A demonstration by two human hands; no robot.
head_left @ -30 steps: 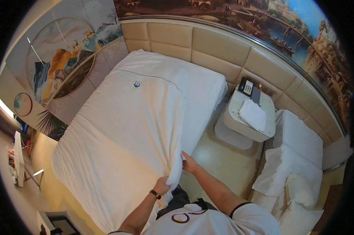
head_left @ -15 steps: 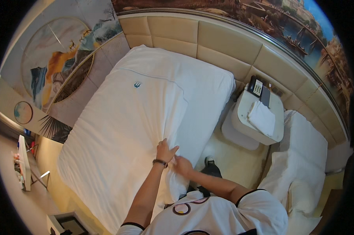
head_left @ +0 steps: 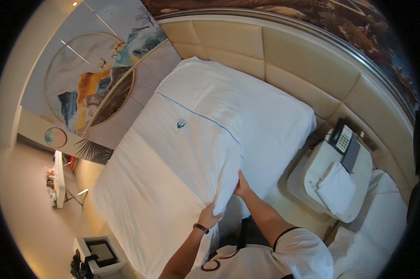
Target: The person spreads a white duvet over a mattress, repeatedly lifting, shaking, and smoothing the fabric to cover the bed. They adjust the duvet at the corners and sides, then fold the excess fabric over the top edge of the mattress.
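A white duvet (head_left: 173,162) with a thin blue line and a small blue emblem spreads over the bed. My left hand (head_left: 210,217), with a dark band on its wrist, is closed on the duvet's near right edge. Farther along that edge, my right hand (head_left: 241,185) grips a raised fold, with its thumb on top and its other fingers hidden by the cloth. Between the two hands the fabric is pulled up into creases. The white bed sheet (head_left: 275,125) shows to the right of the duvet.
A rounded white bedside table (head_left: 310,174) at right carries a telephone (head_left: 343,139) and folded white cloth (head_left: 336,188). White bedding (head_left: 382,223) is heaped beyond it. A padded headboard (head_left: 303,60) lines the back wall. A box-like stand (head_left: 98,255) is at lower left.
My right hand has moved away from my left, up along the duvet's edge, lifting a fold. My left hand has shifted slightly lower. The whole view has turned and moved.
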